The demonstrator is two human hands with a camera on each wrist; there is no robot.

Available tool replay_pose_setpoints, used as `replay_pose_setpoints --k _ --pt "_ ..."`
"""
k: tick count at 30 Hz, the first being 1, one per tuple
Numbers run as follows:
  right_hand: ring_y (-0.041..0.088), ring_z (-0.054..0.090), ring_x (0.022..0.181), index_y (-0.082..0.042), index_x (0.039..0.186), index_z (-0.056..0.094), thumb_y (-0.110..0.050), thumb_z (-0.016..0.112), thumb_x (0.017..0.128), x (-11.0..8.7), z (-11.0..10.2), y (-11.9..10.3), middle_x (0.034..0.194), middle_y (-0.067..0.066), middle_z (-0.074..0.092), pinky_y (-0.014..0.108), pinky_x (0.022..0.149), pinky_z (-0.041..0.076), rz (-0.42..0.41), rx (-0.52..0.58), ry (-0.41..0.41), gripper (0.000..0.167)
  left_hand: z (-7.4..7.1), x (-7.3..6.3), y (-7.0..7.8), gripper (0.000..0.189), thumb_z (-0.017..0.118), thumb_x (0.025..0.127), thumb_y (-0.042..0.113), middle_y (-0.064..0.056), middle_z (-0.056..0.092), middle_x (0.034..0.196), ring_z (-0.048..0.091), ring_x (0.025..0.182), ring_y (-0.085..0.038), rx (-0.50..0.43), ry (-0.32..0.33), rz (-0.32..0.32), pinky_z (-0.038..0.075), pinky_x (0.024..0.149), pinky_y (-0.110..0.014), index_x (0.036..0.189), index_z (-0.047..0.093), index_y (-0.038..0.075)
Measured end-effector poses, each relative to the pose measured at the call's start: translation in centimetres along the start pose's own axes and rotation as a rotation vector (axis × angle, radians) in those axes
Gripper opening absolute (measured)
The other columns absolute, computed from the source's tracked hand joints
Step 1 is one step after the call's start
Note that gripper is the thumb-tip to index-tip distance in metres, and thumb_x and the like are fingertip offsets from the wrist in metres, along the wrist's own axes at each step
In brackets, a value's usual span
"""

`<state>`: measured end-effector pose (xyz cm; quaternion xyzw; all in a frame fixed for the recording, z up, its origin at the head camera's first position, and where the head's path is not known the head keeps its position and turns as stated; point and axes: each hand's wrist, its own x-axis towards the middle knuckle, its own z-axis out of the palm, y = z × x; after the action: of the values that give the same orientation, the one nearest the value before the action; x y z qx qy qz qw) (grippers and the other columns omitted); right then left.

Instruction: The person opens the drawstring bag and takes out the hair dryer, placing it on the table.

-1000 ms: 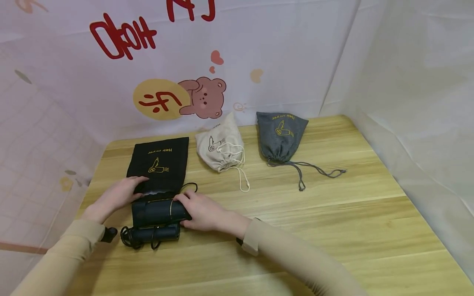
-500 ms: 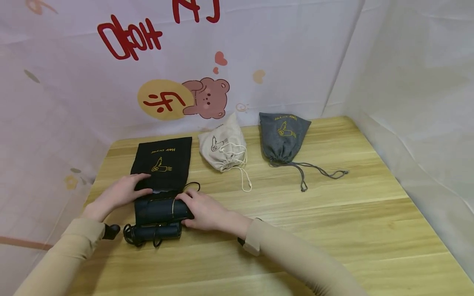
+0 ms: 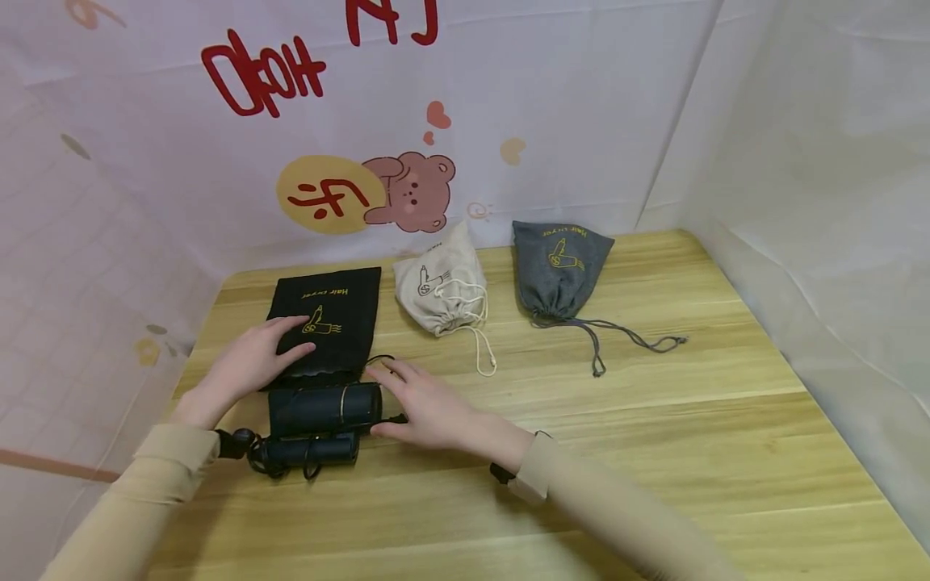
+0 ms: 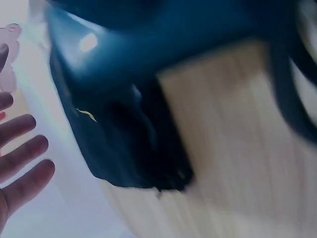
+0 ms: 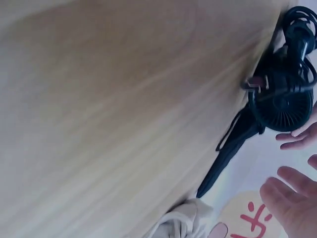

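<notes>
A dark hair dryer [image 3: 320, 409] with a gold band lies at the table's left, its folded handle [image 3: 323, 449] and wound cord on the near side. Just behind it a black drawstring bag [image 3: 328, 284] printed with a hair dryer is spread flat, its mouth facing the dryer. My left hand [image 3: 245, 365] hovers over the bag's left side with relaxed fingers. Beside the dryer's right end is my right hand [image 3: 430, 409], fingers spread and holding nothing. In the right wrist view the dryer's grille end [image 5: 281, 106] stands apart from these fingers.
A cream drawstring bag [image 3: 441, 282] lies at the back middle, its cords trailing forward. Right of it rests a grey drawstring bag [image 3: 558, 270] with long cords. Printed fabric walls [image 3: 581, 105] enclose the wooden table [image 3: 617, 484].
My right hand has let go of the hair dryer's right end and moved slightly right. My left hand has risen from the bag's mouth further over the bag. The head view has shifted slightly.
</notes>
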<state>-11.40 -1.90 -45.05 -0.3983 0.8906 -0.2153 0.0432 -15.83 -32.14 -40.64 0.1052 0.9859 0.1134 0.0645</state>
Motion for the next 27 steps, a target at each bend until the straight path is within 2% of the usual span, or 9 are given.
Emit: replay_pose_setpoints --k 4,10,13,20,27 --pt "0.039 0.037 0.159 -0.016 0.163 0.038 -0.054 0.070 0.098 -1.0 -1.1 0.6 0.168 0.016 0.040 0.048 0.127 0.040 -0.003 0.015 0.022 0.083 -0.3 -0.1 1.7 0.067 0.060 0.106 0.048 -0.030 0.051 0.156 0.053 0.139 -0.053 -0.021 0.055 -0.001 0.047 0.109 -0.069 0.157 0.048 0.006" --pt "0.041 0.035 0.159 -0.014 0.162 0.041 -0.050 0.073 0.097 -2.7 -2.4 1.7 0.168 0.018 0.041 0.055 0.126 0.040 0.009 0.056 0.112 0.081 -0.4 -0.1 4.1 0.064 0.062 0.106 0.045 -0.025 0.053 0.157 0.055 0.140 -0.049 -0.086 0.100 0.035 0.048 0.110 -0.067 0.157 0.048 0.010" --pt "0.039 0.034 0.160 -0.014 0.162 0.041 -0.050 0.074 0.096 -3.5 -2.9 2.2 0.169 0.018 0.039 0.056 0.124 0.041 0.022 0.040 0.155 0.082 -0.4 -0.1 5.0 0.061 0.063 0.105 0.042 -0.023 0.054 0.157 0.056 0.140 -0.047 -0.108 0.127 0.048 0.047 0.112 -0.066 0.157 0.050 0.012" --pt "0.046 0.036 0.157 -0.011 0.159 0.045 -0.044 0.079 0.094 -5.1 -3.6 3.8 0.167 0.021 0.040 0.061 0.123 0.041 0.042 0.050 0.239 0.080 0.0 0.4 6.8 0.057 0.065 0.105 0.038 -0.021 0.055 0.157 0.056 0.140 -0.046 -0.125 0.173 0.056 0.049 0.110 -0.066 0.156 0.052 0.014" --pt "0.045 0.035 0.158 -0.012 0.160 0.043 -0.041 0.080 0.093 -6.5 -4.4 5.1 0.167 0.022 0.039 0.060 0.125 0.039 0.092 0.057 0.273 0.082 0.4 0.9 8.1 0.056 0.067 0.104 0.037 -0.019 0.057 0.155 0.059 0.139 -0.043 -0.125 0.198 0.088 0.052 0.108 -0.063 0.154 0.054 0.016"
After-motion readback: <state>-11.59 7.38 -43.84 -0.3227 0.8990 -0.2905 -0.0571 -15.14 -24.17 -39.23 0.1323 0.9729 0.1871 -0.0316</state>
